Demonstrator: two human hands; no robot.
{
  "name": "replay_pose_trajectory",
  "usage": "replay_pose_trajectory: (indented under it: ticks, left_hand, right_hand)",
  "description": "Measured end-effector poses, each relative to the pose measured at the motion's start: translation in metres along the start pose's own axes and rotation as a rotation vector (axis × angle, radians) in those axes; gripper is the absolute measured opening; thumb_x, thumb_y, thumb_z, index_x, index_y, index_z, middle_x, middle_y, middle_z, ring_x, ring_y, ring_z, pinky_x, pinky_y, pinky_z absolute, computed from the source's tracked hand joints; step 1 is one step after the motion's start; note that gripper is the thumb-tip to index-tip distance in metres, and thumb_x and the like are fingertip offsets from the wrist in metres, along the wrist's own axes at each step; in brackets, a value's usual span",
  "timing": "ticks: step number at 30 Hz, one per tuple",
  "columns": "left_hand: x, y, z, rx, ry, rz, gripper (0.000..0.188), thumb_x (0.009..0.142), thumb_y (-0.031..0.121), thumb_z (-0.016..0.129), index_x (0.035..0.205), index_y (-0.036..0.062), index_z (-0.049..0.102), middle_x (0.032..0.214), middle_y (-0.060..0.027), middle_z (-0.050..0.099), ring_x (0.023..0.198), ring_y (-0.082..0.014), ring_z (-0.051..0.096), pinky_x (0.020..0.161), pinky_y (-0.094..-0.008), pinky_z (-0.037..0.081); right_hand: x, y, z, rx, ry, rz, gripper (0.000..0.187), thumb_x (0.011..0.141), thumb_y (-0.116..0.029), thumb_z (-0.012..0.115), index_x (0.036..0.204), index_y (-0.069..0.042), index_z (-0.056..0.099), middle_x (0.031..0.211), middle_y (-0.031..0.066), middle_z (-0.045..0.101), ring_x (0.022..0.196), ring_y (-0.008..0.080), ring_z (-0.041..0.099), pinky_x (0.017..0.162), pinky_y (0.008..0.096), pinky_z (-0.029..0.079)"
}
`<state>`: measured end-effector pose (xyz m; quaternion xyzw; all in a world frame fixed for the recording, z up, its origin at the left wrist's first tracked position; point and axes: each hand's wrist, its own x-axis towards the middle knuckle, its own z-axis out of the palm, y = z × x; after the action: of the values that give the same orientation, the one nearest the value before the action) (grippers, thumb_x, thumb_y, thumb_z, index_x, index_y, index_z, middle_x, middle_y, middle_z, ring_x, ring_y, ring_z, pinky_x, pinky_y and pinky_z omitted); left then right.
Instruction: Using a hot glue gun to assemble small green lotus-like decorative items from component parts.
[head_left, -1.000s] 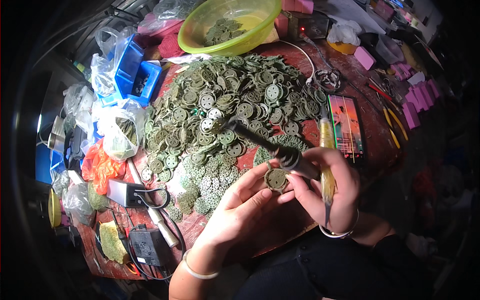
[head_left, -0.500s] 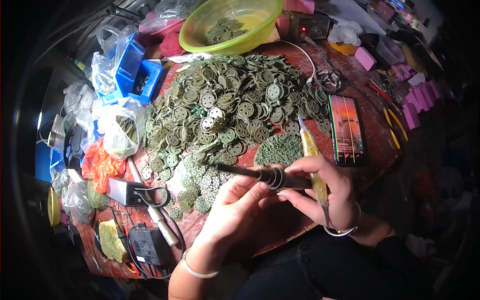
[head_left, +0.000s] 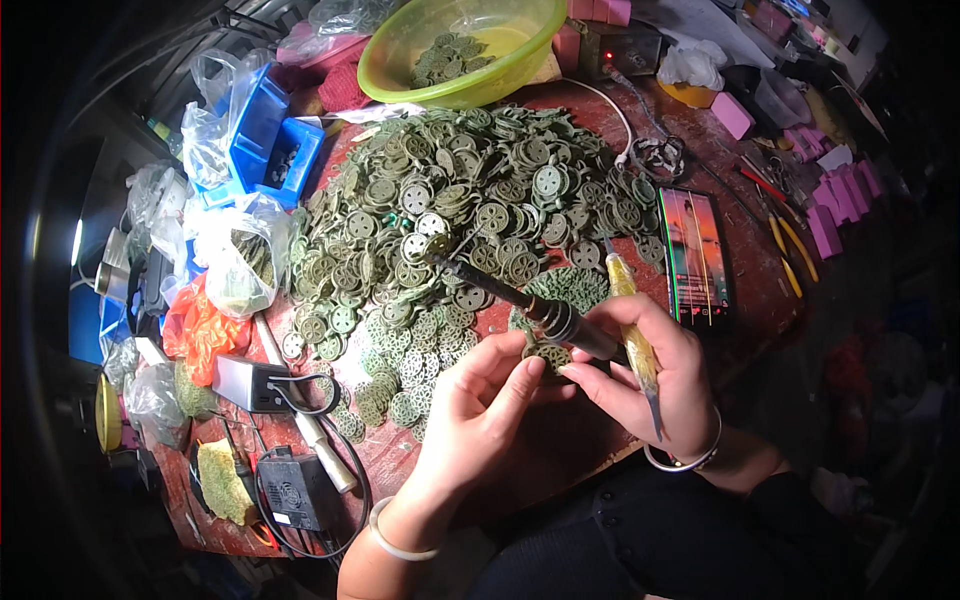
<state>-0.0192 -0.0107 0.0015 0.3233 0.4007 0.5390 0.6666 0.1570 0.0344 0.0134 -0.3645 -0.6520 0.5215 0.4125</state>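
My left hand [head_left: 480, 400] pinches a small green openwork disc [head_left: 550, 353] between thumb and fingers. My right hand [head_left: 660, 370] is closed round a dark soldering iron [head_left: 565, 325], whose shaft slants up to the left over the pile. In the same hand, a yellow-handled pointed tool [head_left: 632, 325] stands across the fingers, a thin point at each end. Under the iron's shaft lies a round green textured pad [head_left: 570, 286], partly hidden. A big heap of green round pieces with loops [head_left: 450, 200] fills the middle, with thinner openwork discs [head_left: 415, 355] at its near side.
A yellow-green basin [head_left: 520, 65] with some discs stands at the back. To the right lie a phone [head_left: 693, 255] and yellow-handled pliers [head_left: 787, 250]. Blue bins [head_left: 265, 150], plastic bags [head_left: 245, 265], a black power box [head_left: 298, 488] and cables crowd the left.
The soldering iron has swung so its shaft points more toward the heap. My left fingers have come off its shaft, and the green disc they pinch now shows below it.
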Motion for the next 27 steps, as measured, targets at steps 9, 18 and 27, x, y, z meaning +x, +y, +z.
replay_pose_trajectory:
  ticks: [9,18,27]
  left_hand:
    - [0.000,0.008,-0.004,-0.297,-0.110,-0.154,0.029,0.101,0.006,0.048,0.127,-0.0046,0.051,0.117,-0.0150,0.063,0.107,-0.0233,0.064,0.091,-0.0340,0.056]
    - [0.000,0.001,-0.005,0.021,0.044,-0.046,0.024,0.095,0.001,0.058,0.118,-0.0035,0.056,0.105,-0.0112,0.068,0.093,-0.0166,0.066,0.085,-0.0323,0.058]
    - [-0.002,-0.002,-0.002,0.135,0.042,0.028,0.021,0.093,0.002,0.062,0.113,-0.0028,0.064,0.104,-0.0086,0.068,0.088,-0.0115,0.063,0.079,-0.0240,0.052]
  right_hand:
    - [0.004,-0.004,-0.005,0.026,0.001,0.069,0.031,0.086,0.007,0.061,0.115,0.003,0.049,0.094,0.0042,0.060,0.081,0.0075,0.063,0.073,0.0217,0.054]
    - [0.001,-0.004,-0.001,-0.086,-0.045,-0.050,0.021,0.086,0.001,0.065,0.106,0.001,0.056,0.086,0.0014,0.063,0.078,0.0058,0.061,0.068,0.0207,0.049]
    - [0.005,-0.009,-0.009,-0.192,-0.031,0.034,0.015,0.082,-0.005,0.071,0.094,0.000,0.063,0.077,0.0076,0.066,0.069,0.0102,0.063,0.062,0.0265,0.050]
